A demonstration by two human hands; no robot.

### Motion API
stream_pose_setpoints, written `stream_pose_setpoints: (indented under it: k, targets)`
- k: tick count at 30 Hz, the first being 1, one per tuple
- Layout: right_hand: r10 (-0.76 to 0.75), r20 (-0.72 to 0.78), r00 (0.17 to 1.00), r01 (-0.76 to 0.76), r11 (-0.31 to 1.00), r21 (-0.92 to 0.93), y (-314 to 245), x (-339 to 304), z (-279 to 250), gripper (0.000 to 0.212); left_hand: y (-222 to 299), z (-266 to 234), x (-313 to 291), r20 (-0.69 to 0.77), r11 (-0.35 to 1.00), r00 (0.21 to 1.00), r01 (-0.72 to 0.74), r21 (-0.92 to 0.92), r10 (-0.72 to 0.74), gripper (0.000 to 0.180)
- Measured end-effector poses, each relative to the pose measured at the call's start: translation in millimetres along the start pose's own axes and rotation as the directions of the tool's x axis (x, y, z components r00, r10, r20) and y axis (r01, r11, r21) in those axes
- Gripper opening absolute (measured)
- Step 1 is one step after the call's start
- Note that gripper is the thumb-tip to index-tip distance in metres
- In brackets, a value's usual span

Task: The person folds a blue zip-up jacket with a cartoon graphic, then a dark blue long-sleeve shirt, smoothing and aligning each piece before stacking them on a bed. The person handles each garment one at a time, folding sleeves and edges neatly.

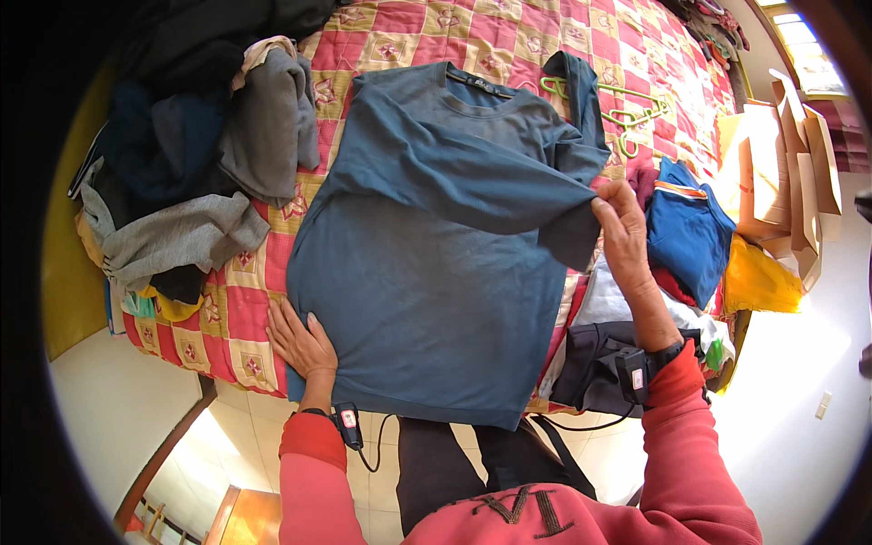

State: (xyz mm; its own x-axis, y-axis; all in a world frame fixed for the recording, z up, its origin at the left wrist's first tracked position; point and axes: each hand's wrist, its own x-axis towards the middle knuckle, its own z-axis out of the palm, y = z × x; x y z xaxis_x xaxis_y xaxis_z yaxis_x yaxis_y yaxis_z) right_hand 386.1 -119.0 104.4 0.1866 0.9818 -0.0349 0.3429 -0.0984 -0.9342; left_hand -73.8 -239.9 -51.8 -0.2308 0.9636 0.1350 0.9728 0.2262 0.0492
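A dark teal long-sleeved sweatshirt (427, 291) lies spread on the bed, its neckline away from me and its hem over the near edge. One sleeve is folded across the chest toward the right. My right hand (622, 227) pinches that sleeve near its cuff, to the right of the body of the garment. The other sleeve sticks up bent at the far right. My left hand (304, 345) lies flat with fingers spread on the lower left edge of the sweatshirt, partly on the quilt.
Under the sweatshirt is a red and cream checked quilt (400, 45). Piled clothes (182, 236) lie at the left. A green plastic hanger (636, 113) rests at the far right. Nearer on that side are blue folded clothing (686, 236), a dark grey garment (590, 359) and cardboard (772, 173).
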Motion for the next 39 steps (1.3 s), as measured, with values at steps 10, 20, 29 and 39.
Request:
stream_pose_setpoints:
  k: [10,20,29,39]
  targets:
    - [0.664,0.019,0.747,-0.604,0.69,-0.399,98,-15,-40,0.03,-1,1,-1,-0.016,1.0,1.0,0.002,-0.004,-0.002,0.057]
    - [0.181,0.111,0.977,-0.009,0.559,-0.829,87,-54,-5,0.05,6,-15,21,0.118,0.975,0.97,0.218,-0.038,-0.212,0.043]
    - [0.081,0.065,0.995,-0.005,0.66,-0.751,103,-64,-4,0.033,163,-50,228,-0.222,0.629,0.803,-0.578,-0.52,0.554,0.025]
    - [0.209,-0.047,0.977,-0.211,0.901,-0.379,69,-87,-3,0.016,228,-6,311,0.357,0.701,0.618,-0.689,-0.183,0.7,0.013]
